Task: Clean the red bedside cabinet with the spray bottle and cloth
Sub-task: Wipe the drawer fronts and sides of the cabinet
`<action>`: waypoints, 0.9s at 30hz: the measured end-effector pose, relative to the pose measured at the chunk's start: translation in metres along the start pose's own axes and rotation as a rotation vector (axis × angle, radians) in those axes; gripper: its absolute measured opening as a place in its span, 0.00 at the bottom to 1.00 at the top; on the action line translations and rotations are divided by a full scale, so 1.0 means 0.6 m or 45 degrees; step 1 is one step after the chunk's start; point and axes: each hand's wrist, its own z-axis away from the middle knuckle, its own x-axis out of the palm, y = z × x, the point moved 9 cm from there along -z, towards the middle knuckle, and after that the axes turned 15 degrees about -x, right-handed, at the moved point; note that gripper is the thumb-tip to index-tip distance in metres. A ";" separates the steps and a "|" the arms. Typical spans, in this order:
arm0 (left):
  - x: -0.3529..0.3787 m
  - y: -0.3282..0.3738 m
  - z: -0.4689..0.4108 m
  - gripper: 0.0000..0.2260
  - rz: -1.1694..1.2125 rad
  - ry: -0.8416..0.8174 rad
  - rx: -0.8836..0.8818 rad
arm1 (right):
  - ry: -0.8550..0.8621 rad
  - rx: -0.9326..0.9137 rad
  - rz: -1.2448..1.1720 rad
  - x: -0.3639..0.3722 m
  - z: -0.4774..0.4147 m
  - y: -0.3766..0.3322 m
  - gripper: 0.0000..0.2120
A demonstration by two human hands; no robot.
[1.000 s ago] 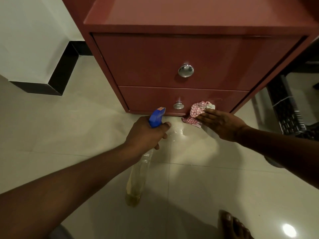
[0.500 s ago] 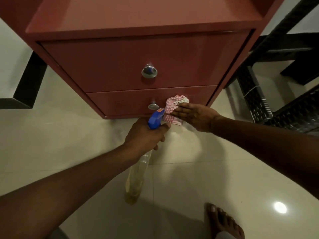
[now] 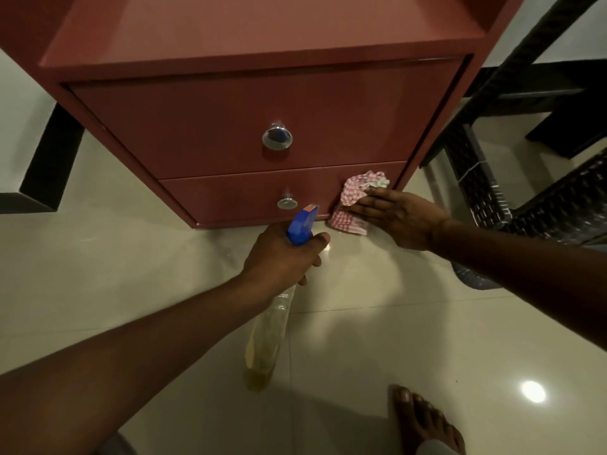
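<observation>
Gingham cloth [image 3: 354, 191] crumples against glossy red cabinet [image 3: 249, 106].

Bare left forearm [image 3: 147, 339], bare right forearm [image 3: 525, 261], bare foot [image 3: 423, 418]

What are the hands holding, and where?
The left hand grips the spray bottle at its neck, under the blue head. The right hand only presses the cloth on the lower drawer with flat fingers.
</observation>
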 end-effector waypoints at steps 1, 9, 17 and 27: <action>0.000 0.002 -0.001 0.11 -0.002 0.004 0.007 | 0.027 -0.001 0.012 -0.017 -0.014 0.001 0.39; 0.010 0.015 -0.002 0.10 -0.020 0.010 0.007 | 0.051 -0.061 0.000 -0.113 -0.116 -0.026 0.34; 0.021 0.024 0.005 0.09 0.005 -0.032 0.040 | -0.166 -0.051 0.151 0.024 -0.018 -0.020 0.41; 0.037 0.035 0.019 0.13 -0.060 -0.046 0.034 | -0.351 -0.062 0.098 0.080 0.089 -0.004 0.38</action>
